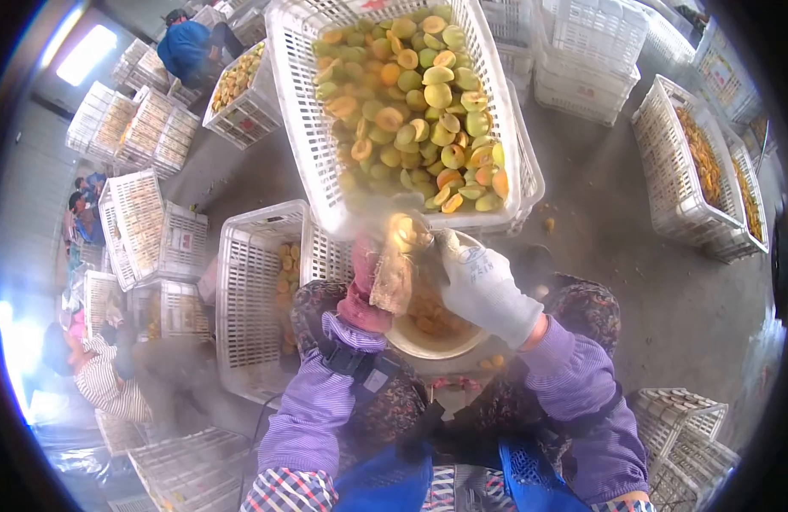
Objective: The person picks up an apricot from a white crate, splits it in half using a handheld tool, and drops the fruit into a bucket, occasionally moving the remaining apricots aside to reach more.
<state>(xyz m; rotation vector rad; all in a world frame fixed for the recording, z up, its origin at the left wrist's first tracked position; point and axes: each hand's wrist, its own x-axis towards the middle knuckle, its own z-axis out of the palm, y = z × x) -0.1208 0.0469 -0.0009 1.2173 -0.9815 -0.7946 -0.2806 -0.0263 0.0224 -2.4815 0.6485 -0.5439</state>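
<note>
My left hand [382, 277], in a stained pink and tan glove, is closed around a yellowish fruit [404, 232] above a round metal bowl [449, 348]. From the right, my right hand [488, 282] in a whitish glove reaches to the same fruit, its fingers bent and partly hidden; what they grip is too blurred to make out. Loose pieces [432, 320] lie inside the bowl, between my knees. Just beyond my hands stands a white crate [509, 111] full of halved green and orange fruit [436, 94].
At my left is a white crate [240, 311] with some fruit pieces. Stacked crates [586, 64] stand at the back right, and others with orange fruit [667, 183] at the far right. People sit at the left, one in a striped top [108, 384], one in blue [185, 51].
</note>
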